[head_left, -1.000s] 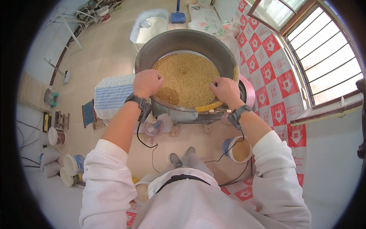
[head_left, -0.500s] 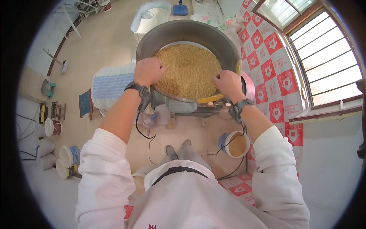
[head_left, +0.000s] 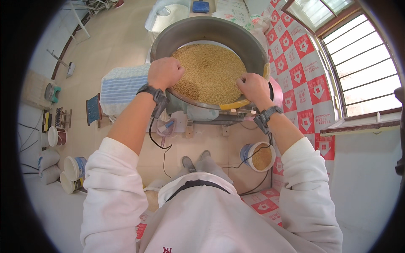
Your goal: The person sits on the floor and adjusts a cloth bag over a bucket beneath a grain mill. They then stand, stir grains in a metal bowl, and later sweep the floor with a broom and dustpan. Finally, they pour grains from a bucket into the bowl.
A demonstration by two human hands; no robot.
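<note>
A large grey round tub (head_left: 202, 28) with deep walls stands in front of me. A wide bed of small tan granules (head_left: 209, 69) covers much of its inside, with a pale strip showing along the far edge. My left hand (head_left: 166, 72) is closed at the near left rim, its thumb side toward the granules. My right hand (head_left: 255, 88) is closed at the near right rim, next to yellow tape (head_left: 235, 105) on the edge. The undersides of my fingers are hidden. Dark straps with small devices circle both wrists.
A blue-striped white cloth (head_left: 123, 90) lies left of the tub. Below right stands a bucket of tan material (head_left: 258, 157) with cables around it. Behind the tub are a translucent bin (head_left: 169, 17) and a blue dustpan (head_left: 201, 6). A barred window (head_left: 363, 63) is at right.
The whole view has shifted slightly, so the tub and surroundings sit a little higher. Both hands stay at the rim. The granules, smeared before, now show sharply.
</note>
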